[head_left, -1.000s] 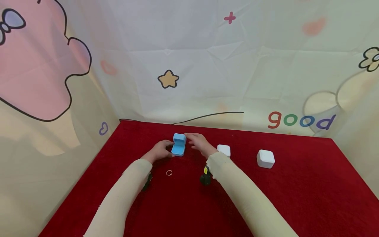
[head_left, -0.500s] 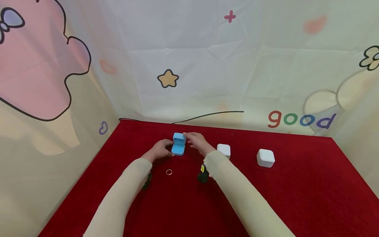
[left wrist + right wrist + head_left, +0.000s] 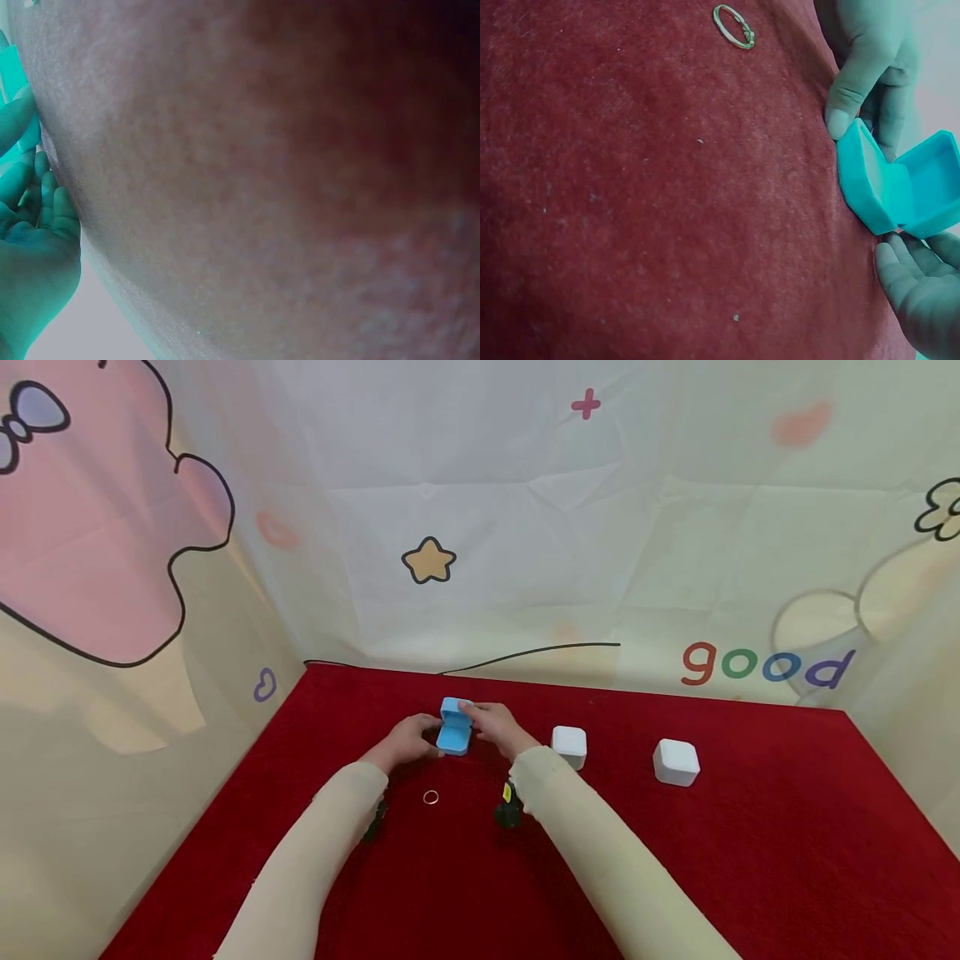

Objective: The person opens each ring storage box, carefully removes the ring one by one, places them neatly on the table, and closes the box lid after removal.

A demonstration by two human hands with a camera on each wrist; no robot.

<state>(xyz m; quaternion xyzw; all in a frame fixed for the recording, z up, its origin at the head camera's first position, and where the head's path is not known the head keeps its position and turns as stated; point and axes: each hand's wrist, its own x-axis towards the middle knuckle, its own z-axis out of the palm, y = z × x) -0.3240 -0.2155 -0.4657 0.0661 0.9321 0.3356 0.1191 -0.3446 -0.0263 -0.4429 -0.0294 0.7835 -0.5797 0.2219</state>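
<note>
The right hand (image 3: pixel 495 728) has slid in and now pinches the lid of the small blue hinged plastic ring box (image 3: pixel 453 732), half open near the red cloth's far edge, while the left hand (image 3: pixel 405 742) grips its base to keep it steady.

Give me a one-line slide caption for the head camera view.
Both hands, left hand and right hand, hold an open blue box on a red cloth; a ring lies nearby.
</note>
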